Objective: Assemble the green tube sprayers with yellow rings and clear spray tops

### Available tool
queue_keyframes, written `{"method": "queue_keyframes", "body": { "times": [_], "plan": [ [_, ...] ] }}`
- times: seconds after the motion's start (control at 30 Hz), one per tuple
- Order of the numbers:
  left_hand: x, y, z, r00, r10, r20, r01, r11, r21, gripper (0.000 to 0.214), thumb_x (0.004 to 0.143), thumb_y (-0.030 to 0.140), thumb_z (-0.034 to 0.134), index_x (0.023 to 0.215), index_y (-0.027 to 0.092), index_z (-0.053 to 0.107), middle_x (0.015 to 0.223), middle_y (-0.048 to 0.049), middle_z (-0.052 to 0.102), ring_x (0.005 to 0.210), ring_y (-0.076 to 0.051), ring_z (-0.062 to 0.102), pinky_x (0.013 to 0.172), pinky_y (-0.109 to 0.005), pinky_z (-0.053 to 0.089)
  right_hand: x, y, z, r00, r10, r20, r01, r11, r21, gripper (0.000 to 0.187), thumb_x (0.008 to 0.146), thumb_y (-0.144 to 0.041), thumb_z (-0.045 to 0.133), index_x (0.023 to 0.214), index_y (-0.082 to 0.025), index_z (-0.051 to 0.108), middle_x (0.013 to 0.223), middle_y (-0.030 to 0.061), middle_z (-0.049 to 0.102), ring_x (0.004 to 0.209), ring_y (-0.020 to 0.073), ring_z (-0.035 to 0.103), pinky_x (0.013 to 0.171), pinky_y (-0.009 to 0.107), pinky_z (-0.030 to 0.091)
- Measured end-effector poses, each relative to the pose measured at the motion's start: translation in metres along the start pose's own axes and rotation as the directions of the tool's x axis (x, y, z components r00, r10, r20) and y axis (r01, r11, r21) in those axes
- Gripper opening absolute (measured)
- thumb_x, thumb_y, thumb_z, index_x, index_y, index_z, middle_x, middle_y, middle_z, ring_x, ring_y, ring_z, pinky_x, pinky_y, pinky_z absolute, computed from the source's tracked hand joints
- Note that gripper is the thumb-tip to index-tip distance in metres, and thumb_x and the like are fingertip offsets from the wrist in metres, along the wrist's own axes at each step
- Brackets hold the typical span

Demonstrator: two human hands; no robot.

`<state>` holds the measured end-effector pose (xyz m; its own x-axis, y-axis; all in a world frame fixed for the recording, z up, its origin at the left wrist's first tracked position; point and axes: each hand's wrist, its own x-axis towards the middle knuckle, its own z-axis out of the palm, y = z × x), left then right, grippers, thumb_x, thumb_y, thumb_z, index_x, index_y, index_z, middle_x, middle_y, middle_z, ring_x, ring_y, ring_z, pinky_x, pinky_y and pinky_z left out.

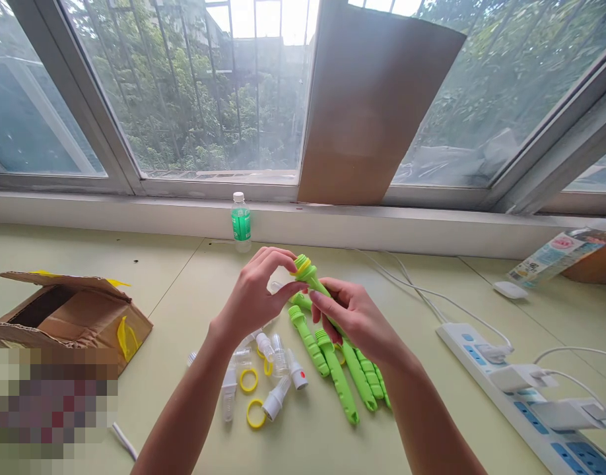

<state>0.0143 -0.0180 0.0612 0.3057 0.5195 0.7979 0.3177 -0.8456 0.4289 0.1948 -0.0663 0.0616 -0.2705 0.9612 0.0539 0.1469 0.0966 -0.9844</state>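
A green plastic handle [319, 282] with a threaded top is held up at a tilt above the table. Around its neck, just below the thread, sits a yellow ring [302, 266]. My left hand [263, 287] pinches this ring, thumb below and fingers above. Wrapped round the shaft lower down is my right hand [350, 313]. Several more ribbed green handles [338, 382] lie beneath my right hand. Left of them are loose yellow rings [256, 413] and several white-and-clear plastic tubes [276, 398], partly hidden by my left forearm.
An open cardboard box [85, 316] stands at the left. A green-liquid bottle [241, 223] is by the sill. Along the right runs a power strip [501, 389] with plugs and white cables [422, 287]. A larger bottle [555, 254] leans at the far right.
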Motion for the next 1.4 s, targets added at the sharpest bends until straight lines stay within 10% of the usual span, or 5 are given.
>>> {"method": "queue_keyframes", "body": {
  "times": [1.4],
  "plan": [
    [0.0,0.002,-0.0018,1.0,0.014,0.005,-0.014,0.999,-0.029,0.017,0.081,0.02,0.07,0.089,0.02,0.055,0.1,-0.0034,0.066,0.094,-0.016,0.063,0.083,-0.032,0.052,-0.0031,-0.0021,-0.0029,0.997,-0.002,0.079,-0.006,0.995,0.104,0.034,0.094,-0.048,0.049,0.087,-0.015,0.056,0.067,-0.0006,0.057,0.038,0.0051,0.046,0.034,0.017,0.032]
  ]
}}
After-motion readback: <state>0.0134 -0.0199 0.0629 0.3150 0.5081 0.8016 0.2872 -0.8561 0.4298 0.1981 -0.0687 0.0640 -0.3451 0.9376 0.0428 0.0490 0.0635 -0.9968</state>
